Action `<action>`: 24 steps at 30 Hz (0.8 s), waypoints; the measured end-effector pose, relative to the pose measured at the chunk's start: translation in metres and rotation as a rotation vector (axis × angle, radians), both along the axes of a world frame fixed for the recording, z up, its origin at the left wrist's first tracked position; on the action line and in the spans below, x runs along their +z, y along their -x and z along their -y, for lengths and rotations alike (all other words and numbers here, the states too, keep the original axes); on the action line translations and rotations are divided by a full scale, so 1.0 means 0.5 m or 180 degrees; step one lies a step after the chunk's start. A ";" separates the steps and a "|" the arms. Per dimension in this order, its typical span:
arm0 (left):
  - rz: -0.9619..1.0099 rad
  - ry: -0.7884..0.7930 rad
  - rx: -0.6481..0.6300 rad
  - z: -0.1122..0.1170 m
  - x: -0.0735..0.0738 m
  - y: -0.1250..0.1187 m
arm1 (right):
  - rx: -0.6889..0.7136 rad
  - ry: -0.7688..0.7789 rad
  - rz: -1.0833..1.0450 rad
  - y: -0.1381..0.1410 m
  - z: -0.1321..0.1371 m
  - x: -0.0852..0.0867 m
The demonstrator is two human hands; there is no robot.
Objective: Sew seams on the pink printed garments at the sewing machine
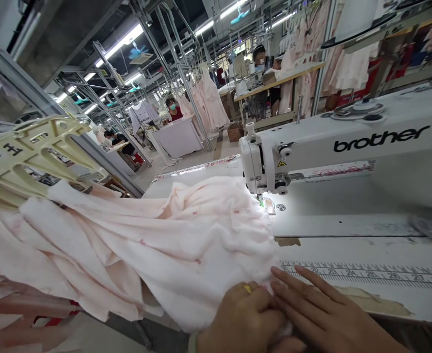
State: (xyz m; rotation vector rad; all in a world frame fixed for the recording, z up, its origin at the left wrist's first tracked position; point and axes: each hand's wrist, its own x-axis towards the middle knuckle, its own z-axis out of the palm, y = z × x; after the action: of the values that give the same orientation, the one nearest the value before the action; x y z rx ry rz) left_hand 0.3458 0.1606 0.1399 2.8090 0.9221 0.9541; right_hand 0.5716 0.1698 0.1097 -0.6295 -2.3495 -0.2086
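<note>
A pale pink garment (201, 230) with small reddish marks is spread over the sewing table, its gathered edge reaching the presser foot (260, 200) of the white sewing machine (341, 142). My left hand (243, 316), with a yellow ring on one finger, is closed on the garment's near edge at the table front. Beside it, almost touching, my right hand (322, 309) has its fingers stretched out over the table edge by the cloth. The right thumb is partly hidden low in the view, so I cannot tell whether it presses on fabric.
Cream plastic hangers (35, 152) stand at the left above more draped pink cloth (13, 235). A printed ruler scale (366, 272) runs along the table front. Other people work at tables behind, among racks of pink garments (208, 98). A clear plastic bag (431, 223) lies far right.
</note>
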 end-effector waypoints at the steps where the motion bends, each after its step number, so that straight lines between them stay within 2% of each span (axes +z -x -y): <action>1: -0.0110 0.0263 -0.0087 -0.020 0.019 0.007 | 0.0149 -0.0264 0.0125 0.001 -0.010 0.012; 3: -0.0398 0.0563 -0.0043 -0.071 0.058 0.017 | 0.0326 -0.0356 0.0188 0.005 -0.026 0.035; 5: -0.0774 0.0487 -0.0069 -0.130 0.087 0.018 | 0.0520 0.0214 0.0147 0.005 -0.043 0.056; 7: -0.1292 0.0515 -0.0008 -0.182 0.100 0.012 | 0.0845 0.0987 0.0263 -0.005 -0.065 0.077; 10: -0.1830 0.0780 0.0191 -0.225 0.097 -0.007 | 0.1064 0.1855 0.0401 -0.029 -0.104 0.112; 12: -0.1880 0.0805 0.0290 -0.232 0.088 -0.021 | 0.1010 0.2277 0.0543 -0.040 -0.130 0.133; 15: -0.1829 0.0590 0.0522 -0.235 0.068 -0.040 | 0.1084 0.2763 0.0841 -0.036 -0.162 0.153; 17: -0.1831 0.0285 0.0549 -0.243 0.057 -0.046 | 0.1290 0.2892 0.0814 -0.027 -0.176 0.156; 20: -0.1772 -0.0148 0.0203 -0.260 0.046 -0.043 | 0.1458 0.2852 0.0523 -0.028 -0.182 0.140; 22: -0.1651 -0.0057 0.0047 -0.269 0.043 -0.036 | 0.1370 0.2649 0.0324 -0.040 -0.177 0.117; 24: -0.1509 0.0273 0.0032 -0.273 0.041 -0.031 | 0.1285 0.2423 0.0204 -0.054 -0.169 0.086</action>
State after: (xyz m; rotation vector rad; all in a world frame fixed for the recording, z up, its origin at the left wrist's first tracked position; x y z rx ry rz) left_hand 0.3611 0.2972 0.1604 3.0081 0.9835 0.2332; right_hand 0.5986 0.2544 0.1528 -0.4650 -2.5266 0.8901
